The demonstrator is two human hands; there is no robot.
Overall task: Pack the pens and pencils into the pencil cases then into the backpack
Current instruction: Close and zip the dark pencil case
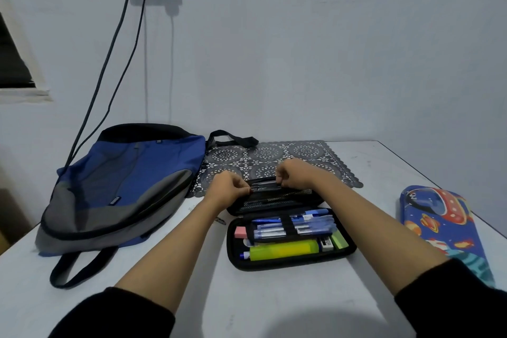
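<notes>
Black pencil case [290, 262]: lying open on the white worktop [247, 304] straight ahead of the person, with the near half flat and the far half tipped up toward the wall.
Near half: blue pens [296, 223] are sitting side by side under an elastic strap. A pink eraser [241, 232] is lying at their left end, a yellow-green highlighter [284, 251] is running along the front, and a white eraser [326, 244] is resting at its right end.
Far half: a mesh pocket [274, 202] is covering more slim pens.
Left hand [229, 186]: the fingers are curling in and pinching the left edge of the far half, just above the mesh.
Right hand [295, 173]: the fingers are bunching together and pinching the end of a slim dark pen [263, 181] that is lying along the top of the far half.
Backpack [123, 189]: blue and grey, lying flat on the worktop left of the case, just beside it.
Space-print pencil case [439, 225]: lying closed at the right — well apart from the hands.
Lace mat [301, 153]: grey, lying under the far half and the hands.
Cables [109, 63]: two are hanging from the wall sockets down behind the backpack.
</notes>
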